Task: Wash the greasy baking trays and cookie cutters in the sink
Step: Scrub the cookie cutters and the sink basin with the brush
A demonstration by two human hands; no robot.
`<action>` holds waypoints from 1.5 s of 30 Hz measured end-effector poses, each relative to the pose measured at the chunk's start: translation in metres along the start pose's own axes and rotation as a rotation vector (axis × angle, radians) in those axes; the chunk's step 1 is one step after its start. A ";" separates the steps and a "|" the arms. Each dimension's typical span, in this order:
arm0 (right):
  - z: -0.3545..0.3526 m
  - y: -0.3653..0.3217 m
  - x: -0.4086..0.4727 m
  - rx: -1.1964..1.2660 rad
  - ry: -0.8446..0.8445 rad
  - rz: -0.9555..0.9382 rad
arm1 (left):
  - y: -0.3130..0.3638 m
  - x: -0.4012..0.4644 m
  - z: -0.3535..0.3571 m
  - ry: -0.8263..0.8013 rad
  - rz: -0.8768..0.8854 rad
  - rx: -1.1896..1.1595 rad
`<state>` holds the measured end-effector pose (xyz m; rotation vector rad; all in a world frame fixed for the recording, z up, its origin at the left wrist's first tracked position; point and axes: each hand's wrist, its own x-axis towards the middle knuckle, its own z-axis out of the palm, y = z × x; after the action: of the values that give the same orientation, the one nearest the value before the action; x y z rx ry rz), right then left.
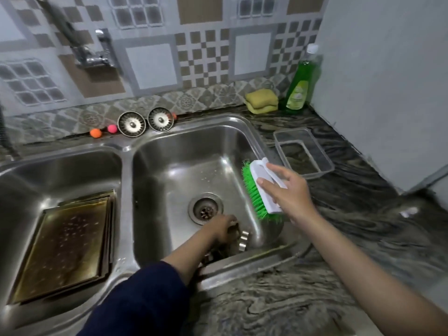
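We see one green-bristled white scrub brush (260, 190) gripped by the right hand (288, 192); the left hand (224, 226) perhaps grips metal cookie cutters (243, 240); the green soap bottle's (298, 87) label is unreadable.

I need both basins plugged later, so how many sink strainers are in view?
2: both stand side by side on the sink's back ledge against the wall, the left strainer beside a pink ball, the right strainer just next to it.

Dark veined stone bench (339, 275). On it, back right corner: green detergent bottle (298, 88), upright; two stacked yellow sponges (261, 101) just beside. Right of sink: clear plastic container (326, 166). Along back edge: two metal strainers (131, 124), orange ball (95, 133), pink ball (112, 128).
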<state>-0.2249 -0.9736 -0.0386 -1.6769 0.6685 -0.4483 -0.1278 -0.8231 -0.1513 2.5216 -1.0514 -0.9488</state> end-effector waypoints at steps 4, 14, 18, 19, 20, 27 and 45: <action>-0.020 0.007 0.013 0.023 -0.051 0.014 | 0.007 0.017 0.013 -0.052 -0.035 0.108; -0.086 -0.031 0.077 -0.061 0.090 -0.140 | 0.000 0.024 -0.018 0.270 -0.126 -0.419; -0.096 -0.027 0.113 -0.327 0.086 -0.183 | 0.020 0.006 -0.036 0.357 -0.128 -0.941; -0.094 -0.021 0.120 -0.388 0.059 -0.167 | 0.024 0.002 -0.037 0.360 -0.122 -1.071; -0.092 -0.013 0.125 -0.441 0.029 -0.154 | 0.026 0.000 -0.038 0.372 -0.122 -1.172; -0.080 0.022 0.141 -0.579 -0.035 -0.137 | 0.023 -0.019 -0.047 0.490 -0.054 -1.456; 0.058 0.001 0.026 0.186 -0.320 -0.103 | 0.021 -0.037 -0.052 0.528 0.100 -1.831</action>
<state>-0.1694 -0.9466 -0.0532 -1.5651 0.2976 -0.2948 -0.1248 -0.8127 -0.0852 0.9724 0.0787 -0.5701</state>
